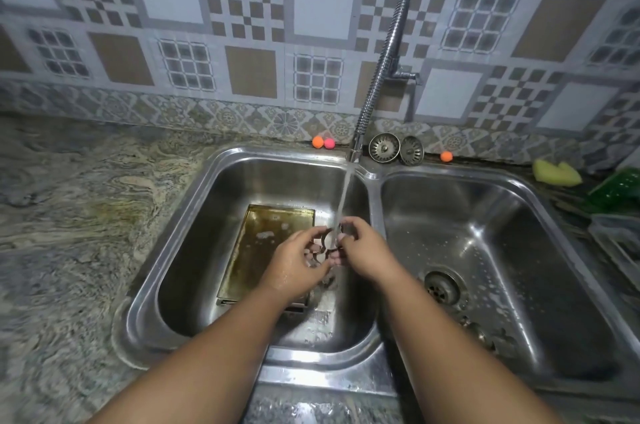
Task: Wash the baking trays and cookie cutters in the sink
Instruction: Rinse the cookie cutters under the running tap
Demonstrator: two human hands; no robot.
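cookie cutter (322, 245): metal, under tap stream (346, 195), above left sink basin (194, 250) | left hand (298, 262): fingers curled on cutter | right hand (363, 250): pinching cutter's other side | baking tray (263, 243): flat on same basin's floor, wet

Home kitchen: double sink (277, 150), tiled wall (242, 7)

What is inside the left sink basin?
A gold-coloured baking tray on the basin floor. Above it, left hand and right hand hold a metal cookie cutter in the tap's stream. The left forearm covers the tray's near right corner.
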